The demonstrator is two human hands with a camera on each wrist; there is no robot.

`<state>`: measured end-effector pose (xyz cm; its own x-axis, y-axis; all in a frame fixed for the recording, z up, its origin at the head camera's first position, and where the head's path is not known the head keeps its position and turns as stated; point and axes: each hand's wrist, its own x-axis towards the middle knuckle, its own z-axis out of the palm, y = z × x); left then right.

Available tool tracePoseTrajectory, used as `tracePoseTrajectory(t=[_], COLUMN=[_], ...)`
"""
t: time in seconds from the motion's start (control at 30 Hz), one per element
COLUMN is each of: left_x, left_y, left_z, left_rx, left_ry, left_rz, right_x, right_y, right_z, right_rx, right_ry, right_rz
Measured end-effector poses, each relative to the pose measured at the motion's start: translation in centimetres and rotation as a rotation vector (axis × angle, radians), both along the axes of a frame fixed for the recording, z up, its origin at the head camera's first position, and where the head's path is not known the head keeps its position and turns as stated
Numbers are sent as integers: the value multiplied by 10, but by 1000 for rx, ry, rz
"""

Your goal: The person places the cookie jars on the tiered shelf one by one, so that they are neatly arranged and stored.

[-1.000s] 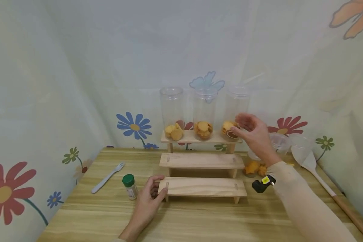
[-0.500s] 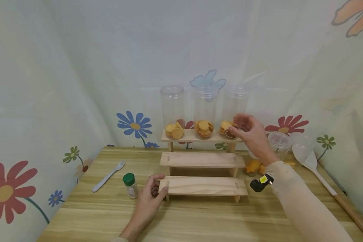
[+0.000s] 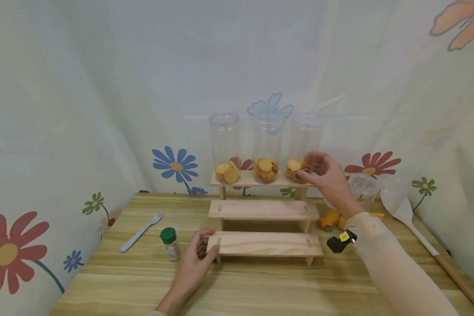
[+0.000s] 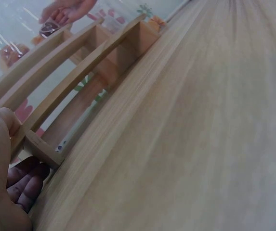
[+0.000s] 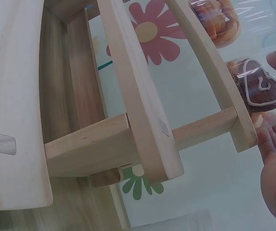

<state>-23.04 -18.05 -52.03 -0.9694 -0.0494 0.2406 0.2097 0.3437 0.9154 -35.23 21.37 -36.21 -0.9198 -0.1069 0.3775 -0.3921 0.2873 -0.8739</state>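
Currently grips the right jar [image 3: 306, 140] with the right hand [image 3: 328, 179], at the right end of the wooden rack's [image 3: 264, 242] top shelf, with golden biscuits [image 3: 294, 166] and a dark heart-iced biscuit [image 5: 262, 86] inside. Shows more biscuits in the middle jar [image 3: 267, 142] and left jar [image 3: 225, 142]. Grasps the lowest shelf's left end with the left hand [image 3: 192, 261]. Partly blocks clear containers [image 3: 364, 184] with the right wrist. Has a green-capped shaker [image 3: 170, 244] and fork [image 3: 142, 231] leftward, a spatula [image 3: 422, 238] far right.

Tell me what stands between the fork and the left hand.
The green-capped bottle stands between the fork and left hand, in the head view.
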Motion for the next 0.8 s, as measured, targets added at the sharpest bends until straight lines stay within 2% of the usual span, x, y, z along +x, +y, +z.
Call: tracePoseTrajectory(t=[0.17, 0.43, 0.8], left_x=[1, 0, 0], left_y=[0, 0, 0], left_z=[0, -2, -1], left_rx=[-2, 0, -7], left_ry=[-2, -1, 14], left_rz=[1, 1, 2], right_x=[3, 8, 33], right_y=[0, -1, 14], right_z=[0, 5, 19], right_rx=[25, 63, -17], right_ry=[-6, 35, 148], right_rz=[0, -26, -126])
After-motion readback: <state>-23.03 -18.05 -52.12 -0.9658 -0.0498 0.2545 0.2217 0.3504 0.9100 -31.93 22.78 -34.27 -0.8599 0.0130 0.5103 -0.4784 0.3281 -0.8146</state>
